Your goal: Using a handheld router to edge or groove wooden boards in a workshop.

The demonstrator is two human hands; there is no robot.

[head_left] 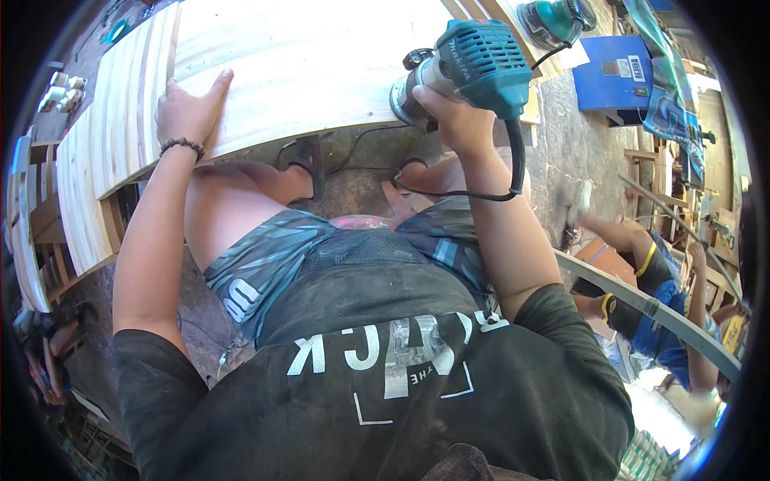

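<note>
My right hand (464, 124) is wrapped round the lower body of a teal and silver trim router (488, 66). The router stands at the near right edge of a pale wooden panel (297, 60), and its black cord (516, 160) loops down past my wrist. On the panel's left part, my left hand (189, 112) rests with its thumb stretched out to the side; its other fingers are partly hidden. Just left of that hand lie more pale wooden boards (120, 132), layered with stepped edges.
A second teal power tool (549, 22) sits at the upper right, near a blue box (609, 80). To the right, a person in blue clothes (670, 301) sits beside a long curved-looking rail (642, 301). Another person (52, 369) is at the lower left. Cords lie across the floor.
</note>
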